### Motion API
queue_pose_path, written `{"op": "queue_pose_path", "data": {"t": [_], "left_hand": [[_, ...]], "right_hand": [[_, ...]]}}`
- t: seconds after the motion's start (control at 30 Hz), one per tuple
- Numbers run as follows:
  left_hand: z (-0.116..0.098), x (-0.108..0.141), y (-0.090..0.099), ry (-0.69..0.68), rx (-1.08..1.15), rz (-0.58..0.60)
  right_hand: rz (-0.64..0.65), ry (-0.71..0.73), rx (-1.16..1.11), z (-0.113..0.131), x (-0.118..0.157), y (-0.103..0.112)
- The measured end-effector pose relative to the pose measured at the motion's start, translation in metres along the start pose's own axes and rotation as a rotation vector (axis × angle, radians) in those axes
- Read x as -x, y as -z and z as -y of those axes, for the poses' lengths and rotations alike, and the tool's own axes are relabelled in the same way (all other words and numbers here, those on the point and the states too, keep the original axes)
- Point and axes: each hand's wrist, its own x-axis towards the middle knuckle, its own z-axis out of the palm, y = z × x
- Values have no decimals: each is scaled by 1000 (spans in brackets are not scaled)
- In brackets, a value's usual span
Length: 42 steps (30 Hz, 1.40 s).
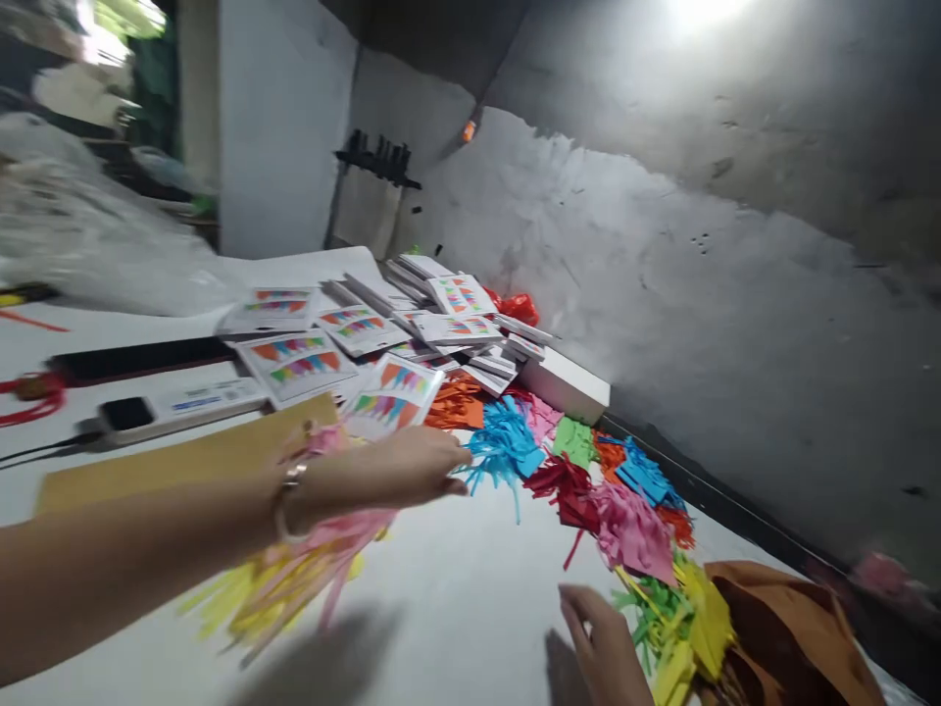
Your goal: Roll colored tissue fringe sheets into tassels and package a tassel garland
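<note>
My left hand (419,463) reaches across the table. Its fingertips are at the edge of a bundle of blue fringed paper (511,436), the thumb held a little apart; whether they touch is hard to tell. Beneath my left forearm lie pink fringe (353,534) and yellow fringe (272,588), partly hidden by the arm. Low in the view, my right hand (607,642) hovers over the white table with its fingers loosely bent and nothing seen in them. Close to its right side are green fringe (662,613) and yellow fringe (710,608).
Red fringe (569,490), pink fringe (636,525) and more bundles curve along the wall side. Printed cards (294,363) lie in piles behind, near a white box (566,382). A brown bag (801,628) stands at right. A yellowish board (183,461) and a white device (191,402) lie left.
</note>
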Motion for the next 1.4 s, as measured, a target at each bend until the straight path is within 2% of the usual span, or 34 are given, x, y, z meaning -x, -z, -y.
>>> {"op": "queue_pose_path", "data": {"t": [0.07, 0.13, 0.23, 0.33, 0.43, 0.6, 0.7, 0.8, 0.93, 1.03, 1.13, 1.23, 1.33, 1.4], "left_hand": [[-36, -60, -42, -170, 20, 109], [-64, -119, -89, -261, 25, 167], [-80, -184, -153, -275, 17, 194], [-69, -212, -198, -246, 8, 184], [-49, -215, -224, -249, 25, 137], [-32, -210, -247, -279, 84, 75], [-30, -208, -260, -266, 129, -7], [-27, -208, -267, -265, 182, -86], [-23, -207, -268, -302, 245, -153], [-21, -203, -266, -343, 272, -159], [-20, -201, -266, -324, 289, -162], [-18, -203, -270, -277, 304, -168], [-16, -207, -274, -273, 323, -159], [-16, -208, -275, -290, 339, -156]], "right_hand": [[-10, -91, 75, -26, -41, 8], [3, -168, 143, -47, -80, 8], [83, -221, 234, -72, -119, -3], [174, -257, 323, -93, -125, -7], [190, -323, 397, -119, -113, 9], [122, -509, 422, -155, -97, 58], [47, -525, 429, -148, -95, 68], [-13, -424, 421, -120, -98, 53], [43, -195, 284, -86, -113, 12], [81, -136, 155, -83, -126, -14], [67, -175, 17, -98, -132, -28], [-37, -262, -65, -119, -128, -22], [-261, -373, -42, -136, -116, 1], [-410, -416, 7, -139, -107, 16]]}}
